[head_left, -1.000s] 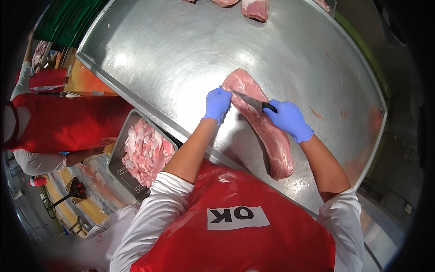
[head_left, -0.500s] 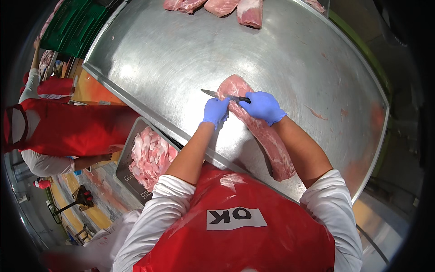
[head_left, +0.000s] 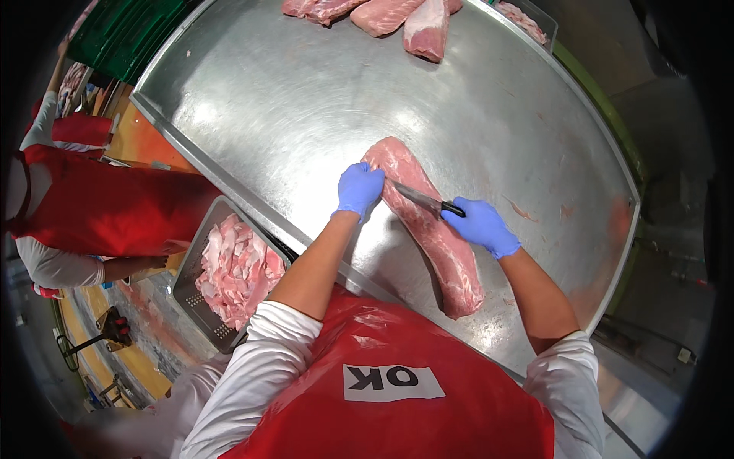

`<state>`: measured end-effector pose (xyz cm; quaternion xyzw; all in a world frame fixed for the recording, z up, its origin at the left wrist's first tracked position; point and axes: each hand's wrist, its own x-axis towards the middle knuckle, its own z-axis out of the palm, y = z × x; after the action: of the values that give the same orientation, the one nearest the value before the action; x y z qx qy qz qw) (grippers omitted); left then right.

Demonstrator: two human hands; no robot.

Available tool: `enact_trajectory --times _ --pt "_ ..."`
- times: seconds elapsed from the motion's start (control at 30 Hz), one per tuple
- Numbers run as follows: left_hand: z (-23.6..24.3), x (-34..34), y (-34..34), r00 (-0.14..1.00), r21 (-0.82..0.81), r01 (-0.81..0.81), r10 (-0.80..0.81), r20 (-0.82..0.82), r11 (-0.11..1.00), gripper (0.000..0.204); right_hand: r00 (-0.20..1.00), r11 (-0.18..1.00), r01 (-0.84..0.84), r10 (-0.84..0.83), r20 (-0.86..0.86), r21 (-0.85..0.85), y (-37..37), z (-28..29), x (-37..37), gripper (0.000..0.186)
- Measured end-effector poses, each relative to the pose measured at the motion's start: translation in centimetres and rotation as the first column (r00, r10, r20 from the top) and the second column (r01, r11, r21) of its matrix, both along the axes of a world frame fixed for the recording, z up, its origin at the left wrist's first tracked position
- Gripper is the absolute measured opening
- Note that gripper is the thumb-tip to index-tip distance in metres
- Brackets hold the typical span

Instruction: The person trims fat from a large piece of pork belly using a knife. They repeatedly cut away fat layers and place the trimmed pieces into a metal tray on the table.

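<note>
A gloved left hand (head_left: pixel 361 188) closes its fingers on the left edge of a long piece of meat (head_left: pixel 436 249), near its far end, while the gloved right hand (head_left: pixel 482 226) wraps around the black handle of a knife (head_left: pixel 417 196), its blade over the meat and its tip pointing toward the left hand. The meat lies on a metal table (head_left: pixel 290 115), slanting toward the worker's red apron (head_left: pixel 382 428). Beside the table's left edge, a gray basket (head_left: pixel 210 312) holds pale meat trimmings (head_left: pixel 241 271), near a co-worker in red (head_left: pixel 115 200). More cuts (head_left: pixel 382 15) rest at the table's far side.
</note>
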<state>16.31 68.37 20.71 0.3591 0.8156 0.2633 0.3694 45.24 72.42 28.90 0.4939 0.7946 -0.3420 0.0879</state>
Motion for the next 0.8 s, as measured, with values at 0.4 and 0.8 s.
enact_trajectory --times 0.4,0.8 --pt "-0.3 -2.9 0.6 0.995 0.039 -0.093 0.094 -0.03 0.995 0.039 0.985 0.987 -0.162 0.163 -0.052 0.016 2.9 -2.0 -6.0 0.046" --pt "1.8 -4.2 1.2 0.914 0.079 -0.277 0.237 0.33 0.958 0.026 0.974 0.985 -0.141 0.121 -0.191 -0.097 2.3 -2.8 -7.1 0.048"
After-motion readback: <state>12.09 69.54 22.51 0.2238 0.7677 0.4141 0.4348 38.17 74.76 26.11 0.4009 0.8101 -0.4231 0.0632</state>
